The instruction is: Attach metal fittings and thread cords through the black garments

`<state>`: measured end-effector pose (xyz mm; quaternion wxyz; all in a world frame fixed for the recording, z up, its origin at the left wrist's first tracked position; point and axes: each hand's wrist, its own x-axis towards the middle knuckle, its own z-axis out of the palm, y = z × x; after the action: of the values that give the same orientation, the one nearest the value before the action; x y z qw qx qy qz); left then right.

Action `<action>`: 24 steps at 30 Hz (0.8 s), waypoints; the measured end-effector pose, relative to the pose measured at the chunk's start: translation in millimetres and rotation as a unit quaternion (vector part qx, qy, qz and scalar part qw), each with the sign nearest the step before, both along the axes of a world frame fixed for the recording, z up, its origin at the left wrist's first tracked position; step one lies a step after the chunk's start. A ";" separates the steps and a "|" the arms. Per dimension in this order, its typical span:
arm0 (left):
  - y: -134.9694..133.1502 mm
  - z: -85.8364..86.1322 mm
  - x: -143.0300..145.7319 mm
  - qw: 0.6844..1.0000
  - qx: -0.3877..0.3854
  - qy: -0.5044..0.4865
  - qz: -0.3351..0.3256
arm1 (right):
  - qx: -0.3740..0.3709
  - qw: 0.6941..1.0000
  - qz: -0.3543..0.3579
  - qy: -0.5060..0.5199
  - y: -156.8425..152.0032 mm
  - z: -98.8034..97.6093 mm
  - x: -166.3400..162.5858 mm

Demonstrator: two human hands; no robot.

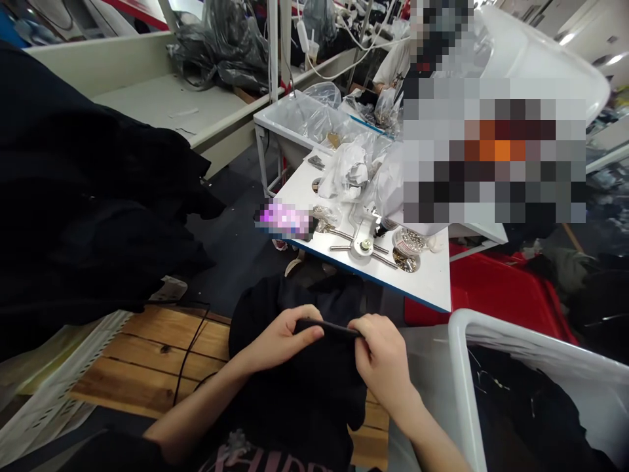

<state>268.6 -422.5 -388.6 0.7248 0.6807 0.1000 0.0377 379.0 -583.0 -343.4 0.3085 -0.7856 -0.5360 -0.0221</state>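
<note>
A narrow black cloth strip (337, 328) is stretched between my two hands, above dark cloth on my lap. My left hand (289, 335) pinches one end between thumb and fingers. The other end is gripped by my right hand (384, 357), its fingers curled over. Whether the strip is the edge of a larger garment I cannot tell, since black lies on black beneath it. Beyond my knees stands a white table (339, 259) carrying a metal fitting (362, 246) with spring-like rods.
A lit phone (287, 219) lies at the table's near left corner, by a tub of small metal pieces (409, 242). Dark cloth (98, 177) is heaped at left. A white bin (464, 367) holding dark cloth stands at right, before a red bin (535, 295). Wooden slats (142, 354) lie beside me.
</note>
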 end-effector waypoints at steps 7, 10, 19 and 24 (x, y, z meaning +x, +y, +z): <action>8.5 -2.1 11.7 0.970 0.060 -0.185 -0.147 | 0.115 0.904 0.381 0.157 11.6 15.5 -10.4; 10.1 4.5 24.0 0.930 0.087 -0.237 -0.267 | 0.057 0.847 0.504 0.160 11.4 31.9 -14.7; -10.4 -5.1 30.1 0.980 0.063 -0.066 -0.175 | 0.119 0.973 0.072 0.186 -10.5 9.2 32.4; -25.6 -16.5 33.3 0.987 0.070 -0.021 -0.143 | -0.111 0.966 0.128 0.195 -28.4 22.9 38.7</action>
<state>301.9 -448.1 -405.1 0.6752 0.7360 -0.0160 -0.0454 417.8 -611.4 -320.5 0.3183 -0.7289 -0.5605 0.2307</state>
